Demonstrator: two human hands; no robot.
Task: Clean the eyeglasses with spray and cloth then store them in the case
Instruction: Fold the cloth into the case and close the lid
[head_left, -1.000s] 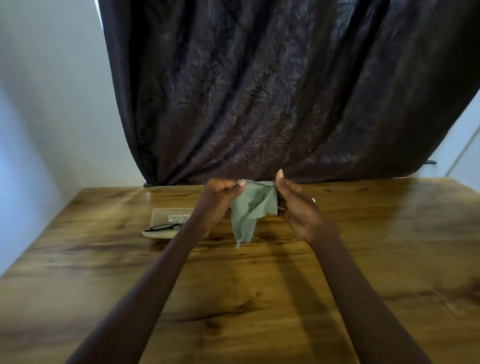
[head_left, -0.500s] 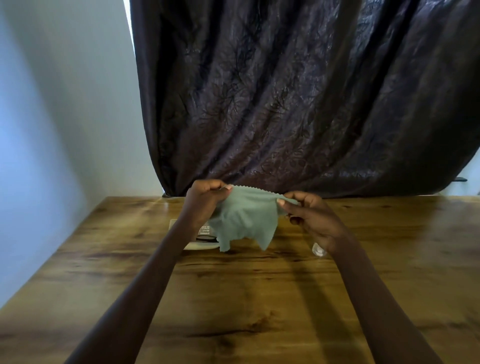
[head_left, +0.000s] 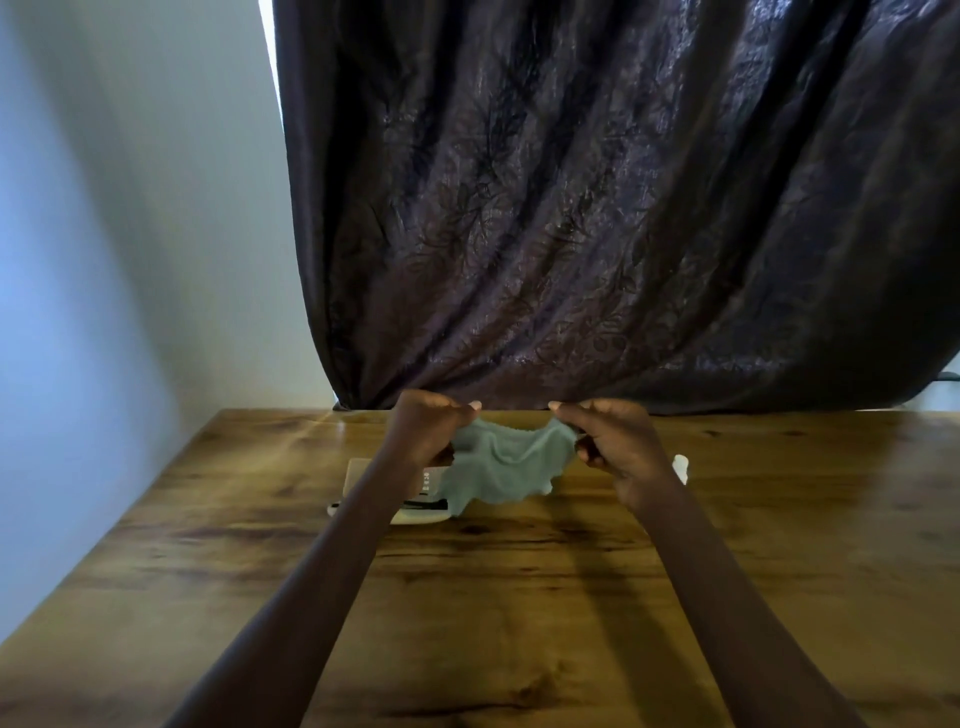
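Overhead, left hand (head_left: 428, 434) and right hand (head_left: 615, 439) each pinch the green cloth (head_left: 506, 465) stretched between them.

- One wide-angle view is given, taken from the person's head above the brown wooden desk (head_left: 519, 623).
- It is faced forward and slightly down; the dark brown patterned curtain (head_left: 571, 208) and pale wall (head_left: 130, 208) are taken in beyond.
- The left hand (head_left: 431, 436) and right hand (head_left: 618, 447) are framed centrally, at the ends of outstretched forearms.

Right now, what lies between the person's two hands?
A green cloth, pinched by the left hand and the right hand, seen in the head view.
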